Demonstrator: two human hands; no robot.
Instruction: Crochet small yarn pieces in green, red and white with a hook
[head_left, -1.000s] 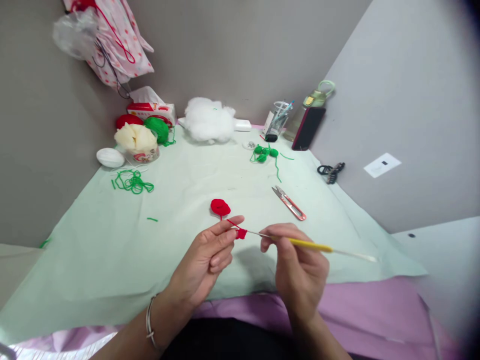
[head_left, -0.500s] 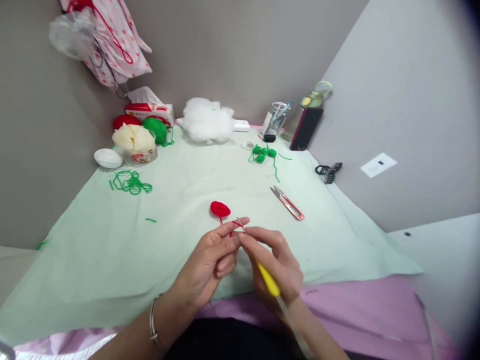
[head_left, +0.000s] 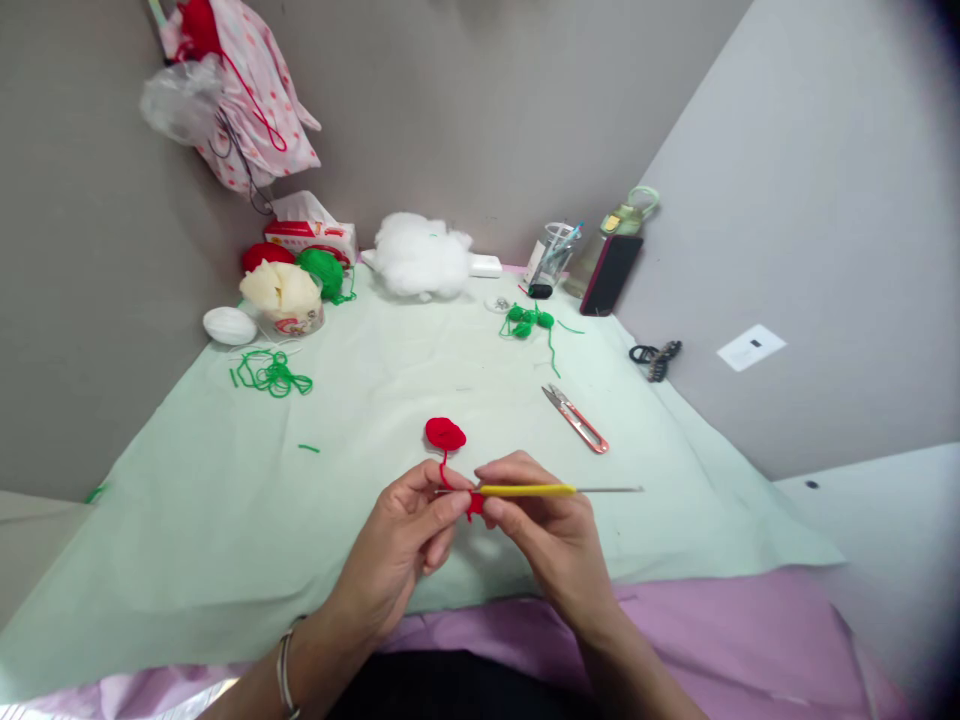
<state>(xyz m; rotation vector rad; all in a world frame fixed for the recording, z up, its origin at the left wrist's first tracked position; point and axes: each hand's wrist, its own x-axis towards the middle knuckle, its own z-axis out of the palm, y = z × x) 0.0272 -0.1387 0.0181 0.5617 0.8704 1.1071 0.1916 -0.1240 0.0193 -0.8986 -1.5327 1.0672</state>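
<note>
Grey walls meet behind a pale green cloth, with pink fabric showing below its near edge; at the back stand a tissue box, a fluffy heap of white stuffing, a clear cup of pens and a dark phone in front of a bottle; nearer, both hands meet above the cloth. Left hand, a bracelet on its wrist, pinches a small red piece between thumb and fingers; the right hand is closed on a yellow-handled hook, its thumb close against the red piece; the hook lies nearly level, one metal end at the left fingertips (its very tip is hard to make out), the other pointing right; a red strand runs from the left fingers to a red bundle just beyond; orange-handled snips lie to the right, well apart from a green yarn tangle on the left.
</note>
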